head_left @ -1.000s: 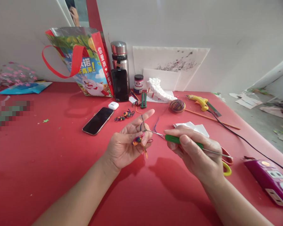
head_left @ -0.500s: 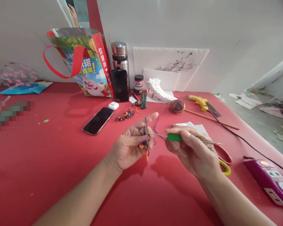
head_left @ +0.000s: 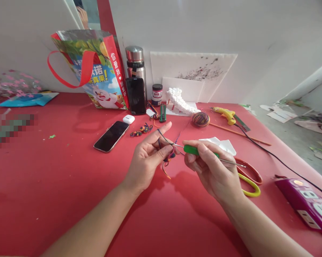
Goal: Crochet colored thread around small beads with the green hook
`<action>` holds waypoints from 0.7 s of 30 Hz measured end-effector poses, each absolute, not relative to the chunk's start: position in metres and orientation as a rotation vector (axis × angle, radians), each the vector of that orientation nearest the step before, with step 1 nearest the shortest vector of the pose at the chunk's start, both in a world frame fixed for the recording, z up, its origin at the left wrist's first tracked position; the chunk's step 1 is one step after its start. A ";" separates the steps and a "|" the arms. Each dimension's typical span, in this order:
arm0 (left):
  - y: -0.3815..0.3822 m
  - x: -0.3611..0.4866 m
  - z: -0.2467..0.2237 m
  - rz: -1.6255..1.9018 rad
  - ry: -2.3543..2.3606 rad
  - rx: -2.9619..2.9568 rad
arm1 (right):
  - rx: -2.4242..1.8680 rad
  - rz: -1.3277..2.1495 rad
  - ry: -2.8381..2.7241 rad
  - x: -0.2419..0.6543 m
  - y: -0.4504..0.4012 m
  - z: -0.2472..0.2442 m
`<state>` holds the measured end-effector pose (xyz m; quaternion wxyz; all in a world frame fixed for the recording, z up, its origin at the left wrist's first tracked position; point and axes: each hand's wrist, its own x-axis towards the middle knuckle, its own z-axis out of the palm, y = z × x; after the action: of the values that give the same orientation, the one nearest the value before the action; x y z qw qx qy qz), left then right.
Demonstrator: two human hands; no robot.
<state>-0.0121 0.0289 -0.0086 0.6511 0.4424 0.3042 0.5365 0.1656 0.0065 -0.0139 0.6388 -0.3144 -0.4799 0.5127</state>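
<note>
Along the worktop's [head_left: 77,192] back edge: carrier bag [head_left: 96,73], upright. Above the middle: right hand [head_left: 213,167], pinching green-handled hook [head_left: 191,149], presumably for fine control; left hand [head_left: 143,162], pinching, forefinger raised, likely tensioning the strand [head_left: 163,135]. Towards the back: yarn ball [head_left: 201,119], apparently placed to feed freely. Between left thumb and fingers: multicoloured yarn piece [head_left: 172,156], by the hook's tip.

Green-handled crochet hook [head_left: 191,149] touching small multicoloured crochet piece [head_left: 171,156].
</note>
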 end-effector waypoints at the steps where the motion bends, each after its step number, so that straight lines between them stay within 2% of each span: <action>1: 0.029 -0.012 -0.008 1.224 0.704 1.013 | -0.721 1.154 -1.111 0.166 0.006 -0.015; 5: 0.025 -0.010 -0.003 1.255 0.738 1.008 | -0.771 1.005 -1.241 0.166 0.002 -0.020; 12: 0.017 0.000 0.001 1.349 0.801 0.930 | -0.835 0.398 -1.571 0.149 -0.009 -0.028; 21: 0.023 -0.008 0.007 1.217 0.587 0.774 | -0.730 0.445 -1.598 0.153 -0.009 -0.027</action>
<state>-0.0085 0.0225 0.0071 0.7117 0.3491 0.2649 0.5490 0.1527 -0.0094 -0.0271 0.6168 -0.3171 -0.6940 0.1935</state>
